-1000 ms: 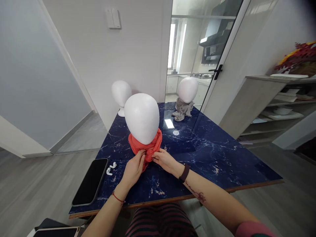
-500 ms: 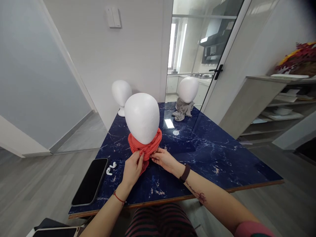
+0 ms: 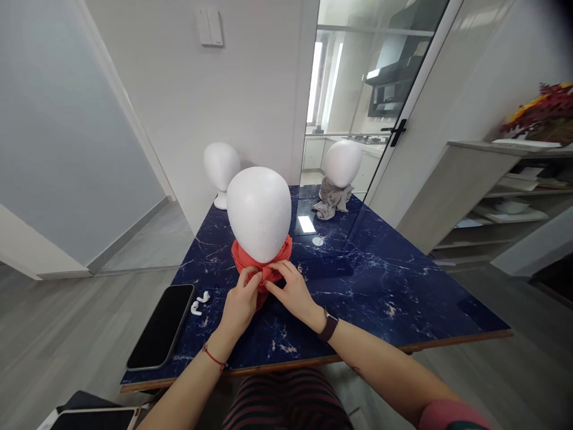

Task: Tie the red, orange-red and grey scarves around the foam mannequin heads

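Note:
A white foam mannequin head (image 3: 258, 212) stands upright near the middle of the table, a coral-red scarf (image 3: 242, 257) wrapped round its neck. At the front of the neck, my left hand (image 3: 240, 303) pinches the gathered cloth between thumb and fingers. From the right, my right hand (image 3: 293, 291) grips the same bunched part, fingers on top and thumb below. Both hands meet at this fold, and my fingers partly cover it. A loose end of the scarf hangs below my hands.
The blue marbled table (image 3: 358, 304) bears a large phone (image 3: 162, 327) and white earbuds (image 3: 200, 303) at left. Behind stand a bare foam head (image 3: 221, 167) and another foam head (image 3: 343, 162) with a grey scarf (image 3: 332, 199). A glass door (image 3: 349, 77) borders the table's back.
My right hand has shifted up and left onto the front of the scarf, its wrist turning. My left hand has curled its fingers closer round the cloth.

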A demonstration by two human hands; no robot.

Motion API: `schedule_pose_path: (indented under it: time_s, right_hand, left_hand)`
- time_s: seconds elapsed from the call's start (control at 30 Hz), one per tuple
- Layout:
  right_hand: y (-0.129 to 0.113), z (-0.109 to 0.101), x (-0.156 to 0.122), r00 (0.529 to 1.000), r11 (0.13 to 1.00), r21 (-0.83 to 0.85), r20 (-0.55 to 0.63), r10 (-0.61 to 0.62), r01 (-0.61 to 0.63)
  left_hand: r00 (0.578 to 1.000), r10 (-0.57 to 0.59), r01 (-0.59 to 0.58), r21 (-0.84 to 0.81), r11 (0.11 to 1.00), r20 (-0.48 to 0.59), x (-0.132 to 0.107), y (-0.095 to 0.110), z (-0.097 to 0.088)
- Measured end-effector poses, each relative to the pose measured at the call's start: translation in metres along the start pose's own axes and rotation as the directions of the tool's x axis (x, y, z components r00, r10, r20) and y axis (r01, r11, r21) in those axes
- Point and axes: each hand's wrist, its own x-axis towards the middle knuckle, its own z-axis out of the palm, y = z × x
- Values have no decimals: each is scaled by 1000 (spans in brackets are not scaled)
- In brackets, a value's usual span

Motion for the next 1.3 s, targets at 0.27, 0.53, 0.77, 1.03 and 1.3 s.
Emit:
schedule_pose_path:
  time_s: [0.27,0.53,0.77,1.03,1.3]
  right_hand:
    - [2,-4,-1,996,995,83,-80,-49,56]
    - [0,-9,1,986,988,151,-168,13,13]
    - [3,-10,4,971,978,186,-197,135,-98]
    - [2,-11,6,970,982,171,-212,119,-83]
    - [14,-17,20,941,977,186,-302,155,-102]
  left_hand:
    - [999,5,0,-157,988,31,4,12,-4]
    - [993,61,-82,-210,974,-101,3,4,-4]
    - [982,-61,16,-245,969,-179,2,8,-15]
    - [951,-221,188,-160,969,-215,4,-6,-6]
    - [944,-305,308,7,951,-124,2,-10,-8]
